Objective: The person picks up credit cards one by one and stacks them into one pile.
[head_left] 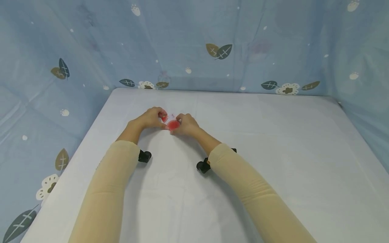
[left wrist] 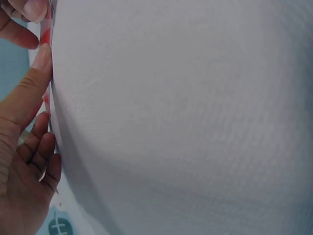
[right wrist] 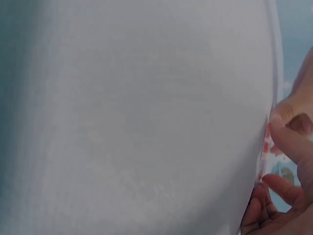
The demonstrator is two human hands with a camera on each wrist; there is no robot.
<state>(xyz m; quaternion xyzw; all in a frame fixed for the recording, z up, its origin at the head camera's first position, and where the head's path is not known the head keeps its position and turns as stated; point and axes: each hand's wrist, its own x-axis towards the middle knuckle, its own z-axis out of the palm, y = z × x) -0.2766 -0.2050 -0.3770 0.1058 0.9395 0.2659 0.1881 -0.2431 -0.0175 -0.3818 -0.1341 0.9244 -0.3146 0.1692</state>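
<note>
On all sides but the near one, a blue curtain [head_left: 194,40] printed with leaves and white flowers closes in a white table [head_left: 273,162]. Two arms in cream sleeves [head_left: 106,195] reach out over it from the near edge, each with a small black camera [head_left: 144,156] strapped under the wrist. Both hands meet toward the far middle of the table, resting low on its surface. Between them sits a small red piece [head_left: 173,125], which looks to be cased in clear plastic; what it is exactly I cannot tell. The left hand [head_left: 150,118] has its fingers curled, pinching the left side of the piece, a bit of red showing at its fingertips. The right hand [head_left: 186,124] pinches the right side, fingers bent round it
</note>
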